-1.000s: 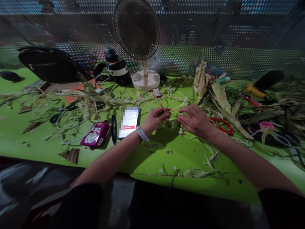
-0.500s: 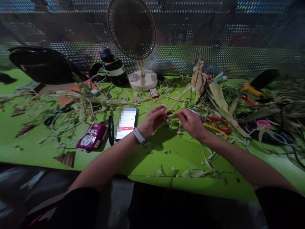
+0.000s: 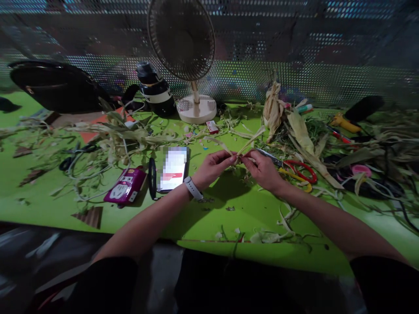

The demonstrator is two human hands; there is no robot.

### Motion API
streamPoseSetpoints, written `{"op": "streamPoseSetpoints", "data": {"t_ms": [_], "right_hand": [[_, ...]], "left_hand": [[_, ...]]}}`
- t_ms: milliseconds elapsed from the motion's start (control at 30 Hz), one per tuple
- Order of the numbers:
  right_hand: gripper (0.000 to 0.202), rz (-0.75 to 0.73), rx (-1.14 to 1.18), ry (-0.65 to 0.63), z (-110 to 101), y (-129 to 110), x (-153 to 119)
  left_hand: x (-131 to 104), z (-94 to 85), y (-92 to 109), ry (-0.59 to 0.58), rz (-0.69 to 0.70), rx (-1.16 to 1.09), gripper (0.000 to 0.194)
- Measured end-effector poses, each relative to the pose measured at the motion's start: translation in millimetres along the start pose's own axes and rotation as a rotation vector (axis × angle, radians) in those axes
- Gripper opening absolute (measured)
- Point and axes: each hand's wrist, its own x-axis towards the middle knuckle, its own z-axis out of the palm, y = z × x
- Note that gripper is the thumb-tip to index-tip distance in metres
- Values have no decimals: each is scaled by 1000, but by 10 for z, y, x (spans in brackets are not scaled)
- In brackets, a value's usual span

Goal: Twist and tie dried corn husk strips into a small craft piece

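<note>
My left hand point(image 3: 216, 167) and my right hand point(image 3: 261, 169) meet over the middle of the green table. Both are closed in a pinch on strips of dried corn husk point(image 3: 251, 141), whose pale ends stick up and away from me. Where the strips cross between my fingertips is partly hidden. To the left of my left hand lies a phone point(image 3: 173, 163) with a lit screen. Pliers with red and yellow handles point(image 3: 301, 171) lie to the right of my right hand.
A fan point(image 3: 195, 107) and a dark bottle point(image 3: 157, 91) stand at the back. On the left lie a purple power strip point(image 3: 126, 187), its cable and black scissors point(image 3: 68, 160). Husk bundles point(image 3: 301, 131) and a yellow glue gun point(image 3: 345, 123) lie at the right. Husk scraps litter the green table point(image 3: 212, 222).
My left hand has moved right and turned, its fingers now closing close to my right hand. The husk strips now form a V, with a second end pointing up to the left.
</note>
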Motion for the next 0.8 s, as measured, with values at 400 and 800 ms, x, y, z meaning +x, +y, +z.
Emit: {"op": "streamPoseSetpoints", "data": {"t_ms": [400, 800], "right_hand": [[45, 168, 24, -59, 14, 29, -5], [29, -458, -851, -40, 5, -44, -87]], "left_hand": [[37, -19, -23, 119, -103, -144, 36], [67, -80, -76, 195, 29, 241, 23]]}}
